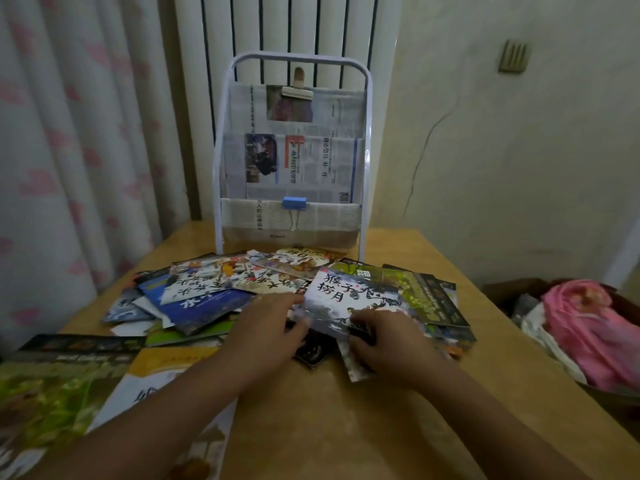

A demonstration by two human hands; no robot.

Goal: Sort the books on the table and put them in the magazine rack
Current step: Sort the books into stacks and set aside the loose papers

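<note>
A: Status on the hands?

B: Both down on the book pile (242,292) mid-surface. Left hand (268,327) lies flat on the loose books, fingers (289,301) straight and spread a little, tips touching the left edge of the grey-white picture book (349,299). Right hand (384,341) is on that book's near corner, fingers curled round the edge, thumb on the cover.

A: So the book's lifted?

B: Can't tell. It sits on top of the heap, tilted, near edge blurred.

A: Rack?

B: Magazine rack (292,150) stands upright at the far edge of the wooden surface (346,427), just behind the pile. White tube frame, pockets lined with newspaper, 1 blue binder clip (294,204) on the lowest pocket's front, 1 pale clip (297,93) at the top.

A: Anything else on the surface?

B: 2 larger books near left: a green one (52,393), and a yellow-and-white one (156,375) partly under the left forearm. Pink fabric (588,327) in a box off the right side.
</note>
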